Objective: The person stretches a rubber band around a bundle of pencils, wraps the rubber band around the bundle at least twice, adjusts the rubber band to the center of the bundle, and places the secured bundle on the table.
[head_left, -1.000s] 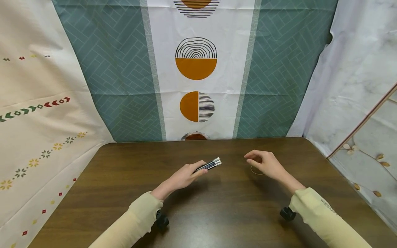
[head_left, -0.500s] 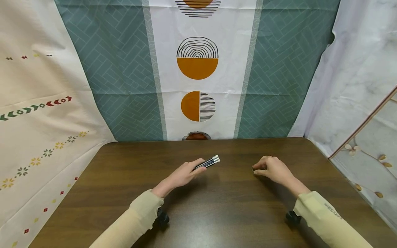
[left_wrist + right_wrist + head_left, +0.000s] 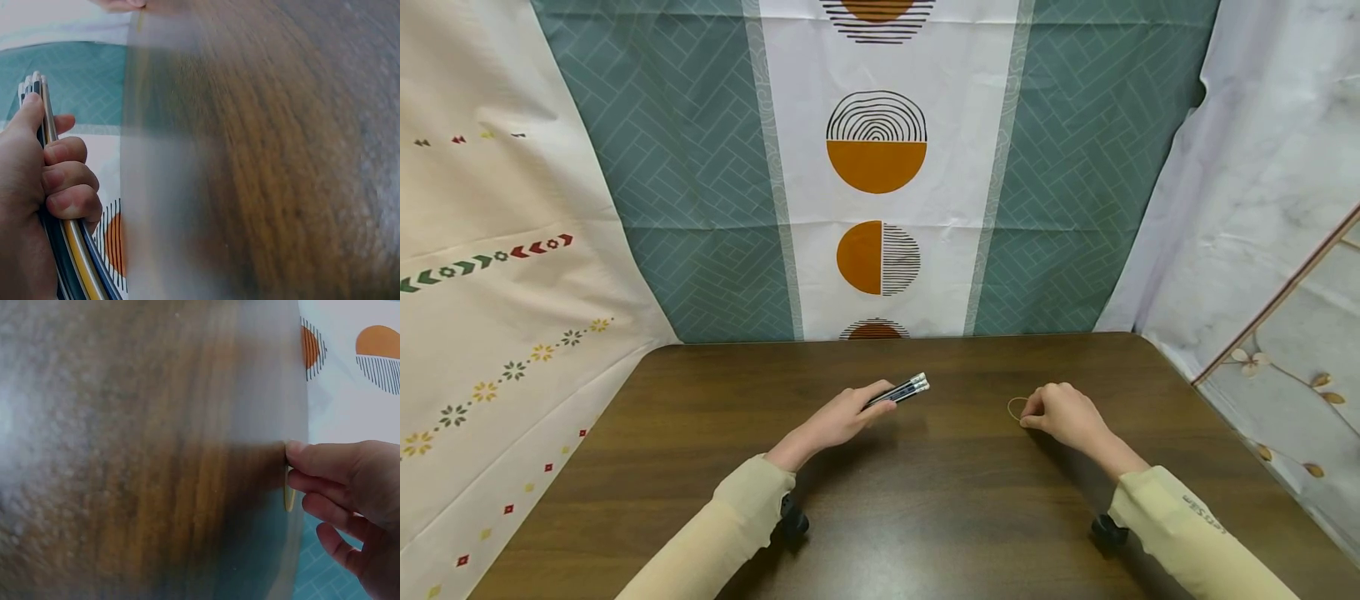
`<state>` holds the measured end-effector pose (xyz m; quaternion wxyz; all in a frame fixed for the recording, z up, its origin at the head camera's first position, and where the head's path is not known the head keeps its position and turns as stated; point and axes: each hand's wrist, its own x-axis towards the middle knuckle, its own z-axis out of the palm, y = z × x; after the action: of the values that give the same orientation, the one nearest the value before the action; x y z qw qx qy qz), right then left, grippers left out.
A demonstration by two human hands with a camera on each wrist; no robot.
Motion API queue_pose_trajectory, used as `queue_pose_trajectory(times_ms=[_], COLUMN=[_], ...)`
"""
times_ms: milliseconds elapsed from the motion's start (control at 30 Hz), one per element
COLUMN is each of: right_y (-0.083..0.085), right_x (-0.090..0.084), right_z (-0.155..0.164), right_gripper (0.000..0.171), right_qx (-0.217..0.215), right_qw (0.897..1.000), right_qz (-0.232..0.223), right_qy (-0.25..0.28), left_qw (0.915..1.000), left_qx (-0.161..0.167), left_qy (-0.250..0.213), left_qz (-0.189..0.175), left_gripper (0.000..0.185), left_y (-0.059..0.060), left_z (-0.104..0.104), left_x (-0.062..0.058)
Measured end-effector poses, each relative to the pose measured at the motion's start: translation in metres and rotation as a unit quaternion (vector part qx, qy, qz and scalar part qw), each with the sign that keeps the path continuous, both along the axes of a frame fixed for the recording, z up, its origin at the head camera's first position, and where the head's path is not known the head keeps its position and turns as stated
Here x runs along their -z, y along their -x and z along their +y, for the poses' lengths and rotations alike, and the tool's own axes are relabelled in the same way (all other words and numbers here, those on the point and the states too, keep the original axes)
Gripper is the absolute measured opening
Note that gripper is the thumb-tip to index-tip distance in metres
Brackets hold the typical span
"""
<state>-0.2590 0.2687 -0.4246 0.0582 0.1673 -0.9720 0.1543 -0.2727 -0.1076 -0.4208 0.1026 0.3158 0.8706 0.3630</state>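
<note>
My left hand point(image 3: 837, 420) grips a bundle of slim pencils point(image 3: 907, 390), held above the table with their white ends pointing right and away. In the left wrist view, fingers curl around the pencils point(image 3: 84, 262), whose barrels are dark, yellow and blue. Over on the right, my right hand point(image 3: 1066, 414) pinches a thin tan rubber band point(image 3: 1009, 408) between thumb and fingertips at the tabletop. The loop of the rubber band point(image 3: 289, 501) shows below the fingertips in the right wrist view. The two hands are well apart.
A dark brown wooden table point(image 3: 925, 508) lies under both hands. Behind it hangs a patterned green and white cloth point(image 3: 887, 208). A cream cloth point(image 3: 512, 333) is on the left and a marbled white cloth point(image 3: 1247, 208) on the right.
My right hand has come down and slightly right onto the rubber band, which its fingers now pinch. The left hand holds the pencils almost where they were.
</note>
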Motion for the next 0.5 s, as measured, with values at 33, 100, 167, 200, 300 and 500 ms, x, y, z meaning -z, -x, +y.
queue_pose_trajectory(times_ms=[33,100,167,200,300,500], right_y=[0.0,0.0,0.0,0.0,0.0,-0.001], right_x=[0.001,0.002,0.004,0.005,0.008,0.013], right_z=[0.0,0.0,-0.001,-0.001,-0.002,-0.006], right_gripper=[0.011,0.013,0.015,0.015,0.017,0.018], right_qx=[-0.002,-0.005,-0.005,-0.007,-0.018,-0.038], right_qw=[1.0,1.0,1.0,1.0,0.999,0.997], right_qz=[0.001,0.002,-0.001,-0.001,0.001,0.004], right_qy=[0.001,0.005,0.013,0.018,0.039,0.063], left_qw=[1.0,1.0,1.0,1.0,1.0,0.9999], left_qx=[0.0,0.001,0.001,0.002,0.003,0.003], left_qy=[0.001,0.0,0.002,0.003,0.004,0.011], left_qz=[0.0,0.0,0.0,0.0,-0.002,-0.002], left_gripper=[0.039,0.039,0.039,0.039,0.039,0.04], left_y=[0.0,0.001,0.001,0.001,0.0,0.0], left_z=[0.0,0.0,-0.001,-0.001,-0.001,0.0], left_x=[0.0,0.0,0.0,0.0,-0.001,-0.001])
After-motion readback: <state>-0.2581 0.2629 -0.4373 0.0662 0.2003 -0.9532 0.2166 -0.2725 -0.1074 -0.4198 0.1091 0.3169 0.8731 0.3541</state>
